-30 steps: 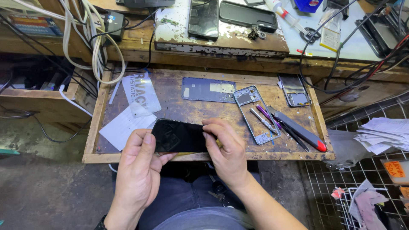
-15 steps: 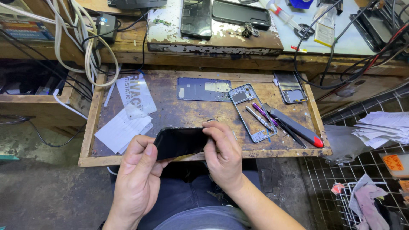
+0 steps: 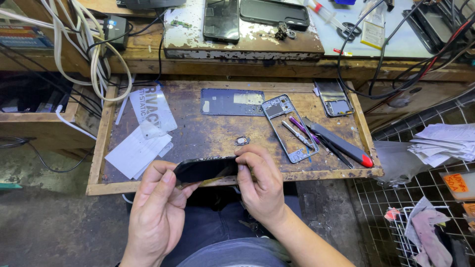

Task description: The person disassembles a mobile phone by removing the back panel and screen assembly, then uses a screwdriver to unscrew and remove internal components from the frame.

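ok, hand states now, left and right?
Left hand: closed on the black phone screen, left end.
Right hand: fingers pinching the same screen's right end.

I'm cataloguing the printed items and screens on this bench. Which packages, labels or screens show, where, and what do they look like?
Dark phone screen panel: held between left hand and right hand, black, glossy.
Clear film sleeve: tray's left, transparent with grey lettering.
White paper sheets: tray's front left, blank.
Black phone: upper bench, screen dark.
Orange label: far right, handwritten.

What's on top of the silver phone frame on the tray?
Two slim tools, one silver, one purple, lie across the phone frame. Wooden tray shows through its open middle. A grey-and-red tool lies beside it; overlap unclear.
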